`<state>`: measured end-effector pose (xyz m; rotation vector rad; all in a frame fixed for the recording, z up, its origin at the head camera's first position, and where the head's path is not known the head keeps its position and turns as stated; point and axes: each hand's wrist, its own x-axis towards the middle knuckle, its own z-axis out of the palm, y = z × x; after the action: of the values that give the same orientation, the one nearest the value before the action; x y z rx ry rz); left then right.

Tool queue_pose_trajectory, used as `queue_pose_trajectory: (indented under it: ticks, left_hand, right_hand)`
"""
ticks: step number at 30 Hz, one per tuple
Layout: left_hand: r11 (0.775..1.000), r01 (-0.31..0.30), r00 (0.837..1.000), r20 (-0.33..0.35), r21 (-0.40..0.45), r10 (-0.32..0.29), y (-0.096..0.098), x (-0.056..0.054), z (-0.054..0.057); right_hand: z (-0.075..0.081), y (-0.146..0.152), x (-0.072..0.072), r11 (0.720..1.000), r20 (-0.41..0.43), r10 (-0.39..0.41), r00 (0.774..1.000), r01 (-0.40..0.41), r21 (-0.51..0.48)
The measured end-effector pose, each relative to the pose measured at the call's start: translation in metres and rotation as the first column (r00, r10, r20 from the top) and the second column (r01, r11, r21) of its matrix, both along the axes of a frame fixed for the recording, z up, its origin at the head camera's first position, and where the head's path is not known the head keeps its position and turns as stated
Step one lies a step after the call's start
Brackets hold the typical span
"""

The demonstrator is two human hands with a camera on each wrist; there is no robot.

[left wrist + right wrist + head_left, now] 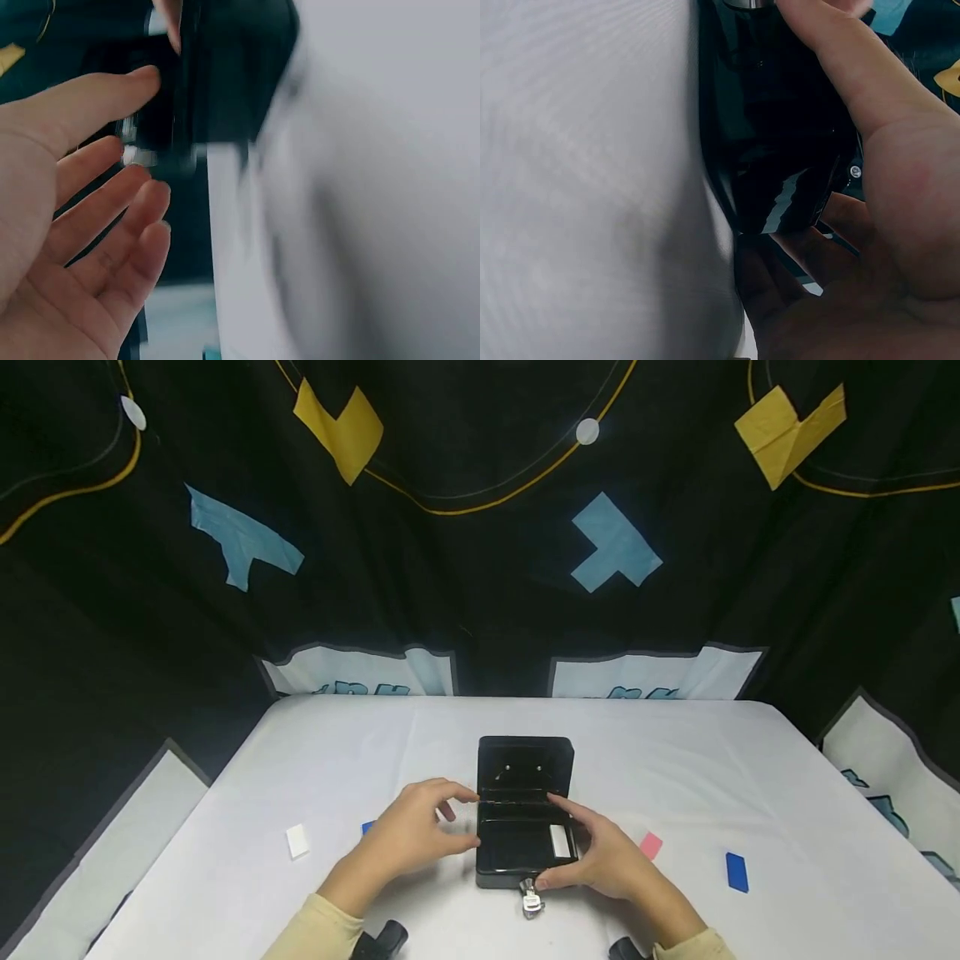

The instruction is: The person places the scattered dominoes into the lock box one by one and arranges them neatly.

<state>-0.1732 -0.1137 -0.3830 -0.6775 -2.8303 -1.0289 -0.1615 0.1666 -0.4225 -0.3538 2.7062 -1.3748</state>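
A black cash box [513,853] stands on the white table with its lid [525,762] raised at the back. From the lock at its front hang keys [532,903]. One white rectangular piece [560,841] lies inside, at the right. My right hand [611,860] holds the box's right side, thumb at the front edge near the lock and a finger by the hinge. On the left, my left hand [412,831] has its fingers spread and relaxed, with thumb and index fingertips at the box's left edge. The left wrist view is blurred around the box [232,67].
Left of the box lie a white piece [297,842] and a blue piece [367,827], partly hidden by the left hand. To the right are a pink piece [650,845] and a blue piece [737,872]. A dark curtain [480,585] hangs behind the table.
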Motion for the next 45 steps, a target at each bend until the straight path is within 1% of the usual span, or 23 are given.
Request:
queue_pose_trajectory:
  ticks: [3,5,9,13,17,26,31,36,40,45]
  left_hand:
    - [0.999,-0.035,0.999,0.019,-0.014,0.035,-0.02,0.003,-0.004]
    - [0.996,-0.077,0.996,0.043,-0.044,0.079,-0.032,0.006,-0.006]
    - [0.977,-0.163,0.983,0.058,-0.134,0.172,-0.056,0.011,-0.011]
    - [0.957,-0.199,0.977,0.037,-0.209,0.212,-0.076,0.016,-0.016]
    - [0.947,-0.223,0.97,0.041,-0.232,0.238,-0.086,0.018,-0.019]
    - [0.94,-0.244,0.961,0.074,-0.237,0.268,-0.094,0.018,-0.023]
    - [0.942,-0.253,0.959,0.074,-0.221,0.274,-0.098,0.02,-0.023]
    - [0.943,-0.265,0.956,0.075,-0.201,0.284,-0.1,0.019,-0.023]
    - [0.954,-0.27,0.96,0.037,-0.128,0.277,-0.1,0.019,-0.022]
    - [0.968,-0.251,0.967,-0.037,-0.021,0.251,-0.096,0.016,-0.018]
  right_hand:
    - [-0.001,0.003,0.002,1.0,0.005,-0.007,1.0,0.007,0.013]
    - [-0.002,0.004,0.002,1.0,0.01,-0.012,1.0,0.011,0.012]
    - [-0.001,0.004,0.002,1.0,0.021,-0.018,1.0,0.018,0.002]
    - [-0.001,0.005,0.001,1.0,0.023,-0.019,1.0,0.019,0.004]
    - [-0.001,0.006,0.001,1.0,0.024,-0.019,1.0,0.019,0.013]
    - [0.0,0.006,0.002,1.0,0.025,-0.011,1.0,0.011,0.005]
    - [-0.001,0.005,0.002,1.0,0.028,-0.004,1.0,0.004,-0.01]
    - [-0.001,0.004,0.002,1.0,0.023,-0.007,1.0,0.007,0.0]
    - [-0.001,0.003,0.001,1.0,0.015,-0.001,1.0,0.001,0.0]
    - [-0.001,0.001,0.0,1.0,0.015,-0.003,1.0,0.003,-0.007]
